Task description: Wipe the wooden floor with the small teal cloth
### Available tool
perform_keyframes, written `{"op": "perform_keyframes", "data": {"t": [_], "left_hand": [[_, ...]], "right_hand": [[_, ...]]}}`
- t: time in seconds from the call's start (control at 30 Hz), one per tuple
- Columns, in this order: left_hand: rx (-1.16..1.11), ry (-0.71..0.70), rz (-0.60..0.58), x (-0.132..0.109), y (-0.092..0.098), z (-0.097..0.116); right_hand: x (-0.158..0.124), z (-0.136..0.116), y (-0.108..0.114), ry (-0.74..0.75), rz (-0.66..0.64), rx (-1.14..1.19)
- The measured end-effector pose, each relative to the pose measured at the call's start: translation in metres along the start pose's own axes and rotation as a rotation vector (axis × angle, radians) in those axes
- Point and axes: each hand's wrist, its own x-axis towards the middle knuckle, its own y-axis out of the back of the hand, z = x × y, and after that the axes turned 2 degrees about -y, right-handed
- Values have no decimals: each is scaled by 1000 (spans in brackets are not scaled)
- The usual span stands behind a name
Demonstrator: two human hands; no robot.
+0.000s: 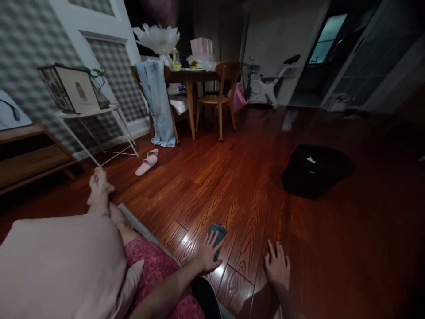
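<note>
My left hand rests on the wooden floor with its fingers spread flat over a small dark teal object, touching it. To its right, my right hand lies flat on the floorboards, fingers apart, holding nothing. Another person's legs and bare feet stretch out on the left, with a pink pillow over the lap.
A black bag lies on the floor at the right. Pink slippers sit near a white side table. Further back stand a wooden dining table with chairs, a draped blue garment and an exercise bike.
</note>
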Motion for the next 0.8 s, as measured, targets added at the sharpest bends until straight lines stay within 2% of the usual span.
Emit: {"op": "perform_keyframes", "data": {"t": [0.13,0.23,0.3,0.4,0.53,0.63,0.73,0.8], "left_hand": [[-27,-257,-70,7,-16,18],[-32,-341,-81,12,-14,18],[-29,-337,-71,15,-5,10],[-6,-178,3,15,12,-12],[49,216,137,6,29,-51],[82,499,263,-5,34,-75],[91,644,315,-10,33,-78],[86,636,293,-9,31,-67]], "right_hand": [[0,-2,4,3,4,3],[-1,-3,6,0,18,-3],[-1,-3,6,2,23,-2],[-2,-2,5,7,27,4],[-1,-1,4,10,32,6],[-1,1,2,10,25,2],[0,1,2,5,26,-4],[-1,1,2,5,27,-7]]}}
